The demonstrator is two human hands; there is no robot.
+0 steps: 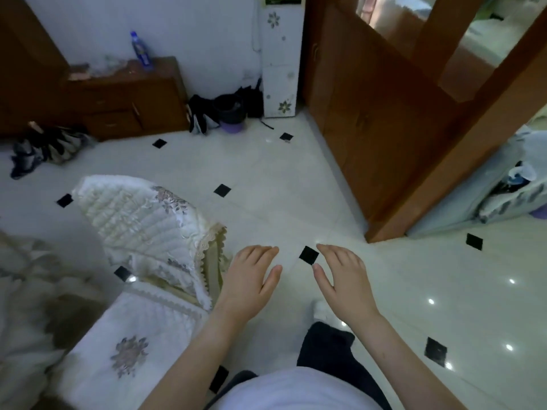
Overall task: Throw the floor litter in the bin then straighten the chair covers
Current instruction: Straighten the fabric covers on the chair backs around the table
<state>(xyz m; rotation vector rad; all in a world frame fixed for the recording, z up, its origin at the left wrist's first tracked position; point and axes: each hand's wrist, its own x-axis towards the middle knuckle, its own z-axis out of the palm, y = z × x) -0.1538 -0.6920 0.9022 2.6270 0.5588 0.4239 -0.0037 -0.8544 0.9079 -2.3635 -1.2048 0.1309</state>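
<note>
A chair with a cream quilted cover with floral embroidery [142,220] stands at the lower left; its back cover hangs crooked and its seat cover [130,344] lies below. My left hand [251,279] hovers just right of the chair back, fingers apart, holding nothing. My right hand [343,279] is beside it over the floor, also empty with fingers apart. A purple bin lined with a black bag [231,113] stands against the far wall. I see no litter on the white tiled floor [266,179] near my hands.
A brown cabinet [127,99] with a blue bottle [140,51] stands at the back left, with dark clothes heaped on the floor beside it. A white floral appliance [281,69] is next to the bin. A wooden partition [384,128] fills the right. Another covered seat sits at far left.
</note>
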